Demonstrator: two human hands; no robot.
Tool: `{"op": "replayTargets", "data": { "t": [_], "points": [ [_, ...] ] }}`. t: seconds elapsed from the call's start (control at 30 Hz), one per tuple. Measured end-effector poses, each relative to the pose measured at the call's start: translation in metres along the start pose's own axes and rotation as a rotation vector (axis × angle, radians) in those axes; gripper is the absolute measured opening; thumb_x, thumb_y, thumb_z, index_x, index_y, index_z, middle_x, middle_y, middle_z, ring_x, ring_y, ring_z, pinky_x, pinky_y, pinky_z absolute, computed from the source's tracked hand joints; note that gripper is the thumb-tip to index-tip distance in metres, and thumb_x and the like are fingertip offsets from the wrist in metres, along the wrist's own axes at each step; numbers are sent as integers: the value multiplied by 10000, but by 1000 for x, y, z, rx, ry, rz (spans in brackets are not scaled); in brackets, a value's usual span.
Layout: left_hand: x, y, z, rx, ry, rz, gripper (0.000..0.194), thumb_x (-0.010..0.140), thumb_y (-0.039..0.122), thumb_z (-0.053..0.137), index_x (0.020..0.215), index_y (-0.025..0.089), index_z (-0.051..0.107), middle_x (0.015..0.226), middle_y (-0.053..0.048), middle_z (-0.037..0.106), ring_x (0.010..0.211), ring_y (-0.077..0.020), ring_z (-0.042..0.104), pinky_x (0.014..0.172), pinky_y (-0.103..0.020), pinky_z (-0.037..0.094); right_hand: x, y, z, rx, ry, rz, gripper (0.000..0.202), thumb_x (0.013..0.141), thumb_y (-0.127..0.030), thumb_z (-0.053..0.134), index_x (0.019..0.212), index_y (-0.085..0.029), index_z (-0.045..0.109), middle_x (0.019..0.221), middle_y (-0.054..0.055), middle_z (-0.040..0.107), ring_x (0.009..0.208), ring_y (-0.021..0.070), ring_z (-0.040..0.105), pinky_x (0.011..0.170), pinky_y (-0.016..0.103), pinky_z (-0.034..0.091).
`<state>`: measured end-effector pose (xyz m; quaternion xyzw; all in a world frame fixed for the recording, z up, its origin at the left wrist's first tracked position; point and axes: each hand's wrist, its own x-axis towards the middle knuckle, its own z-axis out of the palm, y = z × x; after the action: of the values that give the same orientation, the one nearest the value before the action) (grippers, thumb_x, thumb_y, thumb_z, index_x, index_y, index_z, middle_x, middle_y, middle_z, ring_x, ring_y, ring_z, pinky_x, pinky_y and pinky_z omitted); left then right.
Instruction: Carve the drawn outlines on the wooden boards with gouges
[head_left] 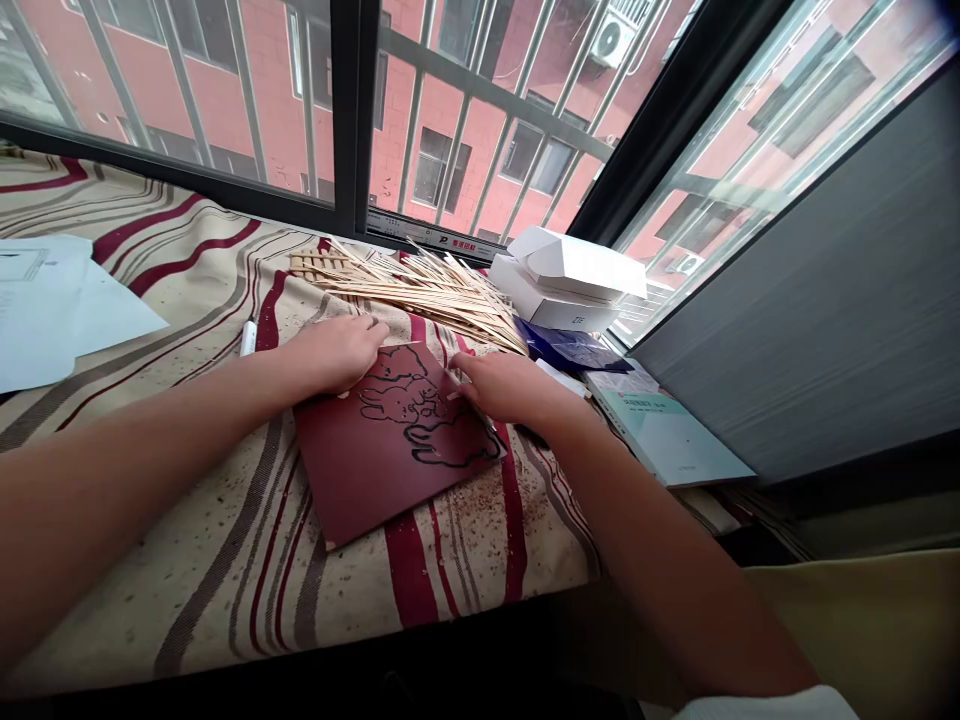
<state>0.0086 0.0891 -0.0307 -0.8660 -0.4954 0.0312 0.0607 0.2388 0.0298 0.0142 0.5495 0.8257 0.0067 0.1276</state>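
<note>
A dark red board [360, 480] with black carved or drawn outlines of animal figures lies tilted on the striped cloth. My left hand [341, 352] rests on its upper left edge, fingers bent and close together over the rim. At the upper right of the board, my right hand [499, 385] has its thumb and fingers pinched together near the outlines; what they hold, if anything, is too small to tell. Brown crumbs [487, 505] are scattered on the cloth beside the board's lower right edge.
Beyond the hands lies a pile of thin wooden sticks [442, 295]. A white box [566, 285], dark blue packaging [570, 345] and a pale green book [667, 430] are at right. White papers [45, 310] and a white pen [248, 338] are left.
</note>
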Motion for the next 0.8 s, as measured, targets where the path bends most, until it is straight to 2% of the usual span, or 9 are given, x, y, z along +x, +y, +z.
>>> {"op": "replayTargets", "data": {
  "t": [0.1,0.23,0.37,0.5,0.57,0.7,0.8],
  "points": [
    [0,-2,2,38,-10,24,383,978,218,333,1255,102,571,1274,-199,630,1192,-324,615,996,-423,481,14,5,-9,43,-68,-68,430,963,-241,518,1387,-223,590,1253,135,730,1084,289,693,813,349,480],
    [2,-4,4,49,9,28,352,981,233,316,1201,131,571,1235,-174,642,1158,-299,626,1004,-400,480,23,11,-15,76,-131,-132,443,930,-183,551,1368,-206,609,1251,115,733,1074,265,688,803,327,472],
    [2,-4,4,69,11,16,327,983,237,304,1152,150,570,1191,-165,651,1144,-288,633,973,-385,489,17,12,-10,98,-122,-135,462,964,-177,475,1419,-202,554,1272,117,724,1068,260,691,804,330,470],
    [1,-2,1,96,4,18,330,978,245,291,1124,140,567,1132,-158,656,1097,-284,645,952,-388,495,7,12,-4,78,-89,-143,381,956,-174,467,1319,-159,584,1195,163,732,1051,307,688,777,354,458],
    [1,-2,-1,102,3,27,340,975,252,279,1101,143,575,1112,-159,663,1076,-286,648,942,-387,498,2,12,-4,90,-105,-175,362,950,-163,467,1292,-159,589,1220,158,724,1088,306,679,790,353,461],
    [1,0,-4,74,-15,20,375,966,236,257,1088,124,594,1119,-179,666,1070,-308,646,939,-407,495,-3,12,-5,126,-158,-215,434,904,-131,508,1334,-163,556,1286,148,699,1127,302,670,779,343,458],
    [0,0,-4,67,-15,17,381,966,237,264,1091,118,603,1120,-182,667,1069,-308,648,951,-406,490,-3,15,-5,65,-134,-180,451,856,-121,549,1307,-120,540,1204,188,709,1061,318,672,725,349,427]
  ]
}}
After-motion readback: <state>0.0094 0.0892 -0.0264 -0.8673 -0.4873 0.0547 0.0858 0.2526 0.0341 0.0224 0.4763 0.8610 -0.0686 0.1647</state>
